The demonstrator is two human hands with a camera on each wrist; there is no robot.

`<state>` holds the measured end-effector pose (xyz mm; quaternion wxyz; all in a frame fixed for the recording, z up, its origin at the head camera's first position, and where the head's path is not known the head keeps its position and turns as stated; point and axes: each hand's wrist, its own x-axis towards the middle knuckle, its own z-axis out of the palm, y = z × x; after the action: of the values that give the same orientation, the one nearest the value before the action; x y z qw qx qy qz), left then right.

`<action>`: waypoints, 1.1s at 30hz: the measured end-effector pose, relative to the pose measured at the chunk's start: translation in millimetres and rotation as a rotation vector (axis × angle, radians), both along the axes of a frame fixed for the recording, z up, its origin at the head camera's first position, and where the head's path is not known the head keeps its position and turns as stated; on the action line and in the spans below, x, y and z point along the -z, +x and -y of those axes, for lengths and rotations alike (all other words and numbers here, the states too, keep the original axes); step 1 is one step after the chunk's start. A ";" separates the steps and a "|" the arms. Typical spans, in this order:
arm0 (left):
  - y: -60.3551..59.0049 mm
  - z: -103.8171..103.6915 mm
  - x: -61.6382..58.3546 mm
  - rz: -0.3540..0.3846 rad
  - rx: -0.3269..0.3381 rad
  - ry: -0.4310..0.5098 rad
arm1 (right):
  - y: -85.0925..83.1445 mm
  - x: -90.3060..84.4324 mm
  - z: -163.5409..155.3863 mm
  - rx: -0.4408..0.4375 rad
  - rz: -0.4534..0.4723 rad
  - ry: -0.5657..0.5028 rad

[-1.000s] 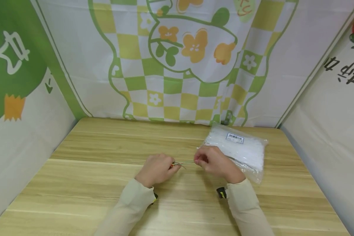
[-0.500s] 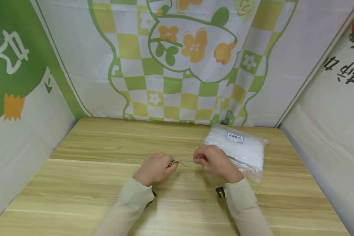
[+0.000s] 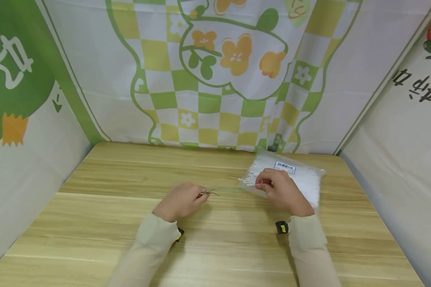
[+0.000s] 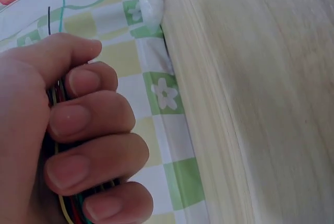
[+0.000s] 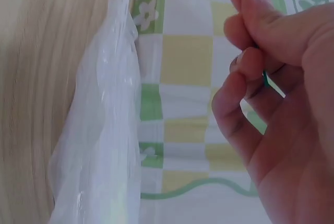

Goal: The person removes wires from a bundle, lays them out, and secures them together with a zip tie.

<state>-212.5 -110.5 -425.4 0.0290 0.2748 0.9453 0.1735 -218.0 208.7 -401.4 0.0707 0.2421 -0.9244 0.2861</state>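
Green wire (image 3: 228,189) stretched above table (image 3: 111,215), one end pinched by right hand (image 3: 283,191) over plastic bag (image 3: 305,181), other end among coloured wires (image 4: 68,211) clenched in left hand (image 3: 179,201).

Thin green wire (image 3: 233,188), stretched taut between your hands; coloured wire bundle (image 4: 70,211), apparently red, yellow, green, gripped.

barcode label (image 3: 285,167) on plastic bag (image 3: 309,184), print unreadable
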 end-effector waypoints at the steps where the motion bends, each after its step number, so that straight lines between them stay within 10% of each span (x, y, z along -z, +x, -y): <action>1: -0.1 0.7 0.3 0.001 0.002 0.001 | -0.6 -0.1 -2.0 0.000 0.001 -0.005; 33: -6.7 40.4 -7.6 0.225 -0.058 0.052 | 1.2 -2.0 -55.0 0.168 -0.086 -0.020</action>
<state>-219.1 -150.9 -417.8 0.1227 0.2267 0.9388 0.2287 -216.8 263.7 -399.5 0.1365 0.1751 -0.9346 0.2779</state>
